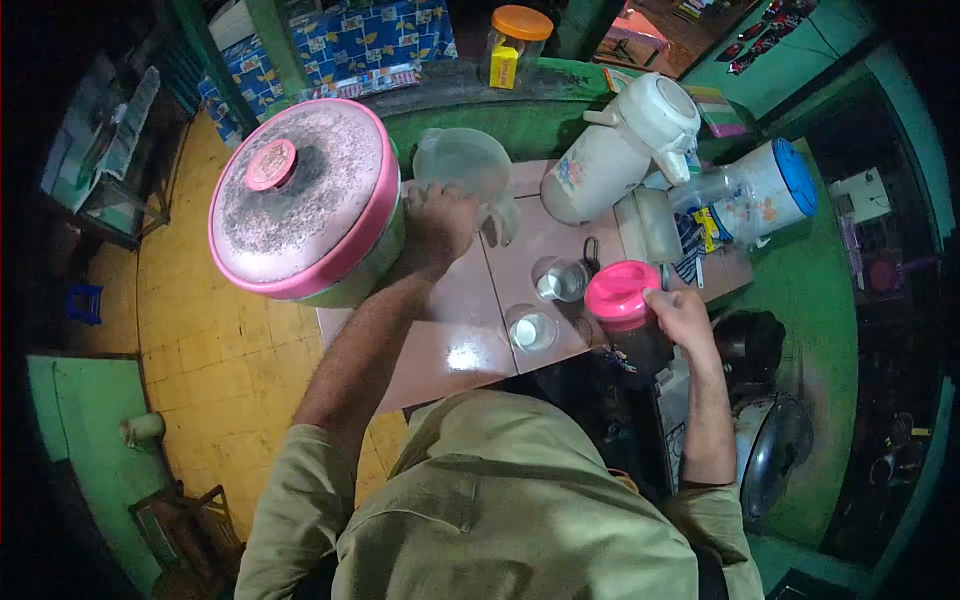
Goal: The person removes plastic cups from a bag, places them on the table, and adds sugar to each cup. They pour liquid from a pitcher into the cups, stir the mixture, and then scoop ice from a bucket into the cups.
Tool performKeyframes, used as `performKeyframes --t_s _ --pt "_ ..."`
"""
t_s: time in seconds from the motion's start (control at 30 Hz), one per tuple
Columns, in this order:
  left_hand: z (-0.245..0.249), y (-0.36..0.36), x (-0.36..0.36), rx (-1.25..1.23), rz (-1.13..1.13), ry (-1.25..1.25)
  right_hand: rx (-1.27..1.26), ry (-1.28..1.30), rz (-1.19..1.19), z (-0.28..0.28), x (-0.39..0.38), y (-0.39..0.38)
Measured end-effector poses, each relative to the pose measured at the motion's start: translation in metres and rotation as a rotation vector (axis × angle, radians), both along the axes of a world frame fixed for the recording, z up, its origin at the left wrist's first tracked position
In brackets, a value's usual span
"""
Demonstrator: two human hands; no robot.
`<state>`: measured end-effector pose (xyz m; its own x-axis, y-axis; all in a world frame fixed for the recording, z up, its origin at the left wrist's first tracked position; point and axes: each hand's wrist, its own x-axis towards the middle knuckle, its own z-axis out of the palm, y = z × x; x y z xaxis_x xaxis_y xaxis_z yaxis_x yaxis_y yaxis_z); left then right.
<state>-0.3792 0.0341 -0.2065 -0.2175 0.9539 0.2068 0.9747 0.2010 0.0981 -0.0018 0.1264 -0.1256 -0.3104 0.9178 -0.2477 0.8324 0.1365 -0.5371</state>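
Pink-lidded, see-through plastic pitcher [622, 287] at the right-hand edge of the pale pink tiled table [440, 335], held from the side by the right hand [682, 316]: thumb up by the lid's rim, other fingers curled and partly hidden, clamped on the pitcher's near-rim side, probably to keep lid and body together. Farther back, bent and close-set fingers of the left hand [443, 215] at the near side of a translucent, rounded plastic vessel [465, 160], perhaps to steady it; whether clamped on the rim or merely resting there, cannot tell. Between the hands, slightly nearer the pitcher, two clear drinking glasses [560, 280] [531, 330], both upright and slightly apart, seemingly set for easy reach; contents hard to make out. Beyond, a white, flower-printed flask [600, 175], perhaps kept back to leave elbow room. Beside the left forearm, a large, pale, round container with a pink-rimmed lid [330, 190], apparently kept closed as a cover for whatever may be inside. On the green ledge [425, 130] behind, an orange-lidded clear jar [517, 50], likely stored out of the way.
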Motion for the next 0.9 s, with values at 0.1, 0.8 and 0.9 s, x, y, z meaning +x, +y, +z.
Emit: performKeyframes --t_s 0.1,0.8,0.9 --pt "0.023 -0.018 0.012 0.301 -0.063 -0.043 0.038 -0.125 0.058 0.004 -0.015 0.006" --pt "0.281 -0.223 0.203 1.077 -0.301 -2.127 0.147 -0.299 0.284 0.019 -0.037 0.037" --pt "0.279 -0.208 0.236 1.126 0.067 -1.624 0.107 -0.266 0.286 0.032 -0.041 0.035"
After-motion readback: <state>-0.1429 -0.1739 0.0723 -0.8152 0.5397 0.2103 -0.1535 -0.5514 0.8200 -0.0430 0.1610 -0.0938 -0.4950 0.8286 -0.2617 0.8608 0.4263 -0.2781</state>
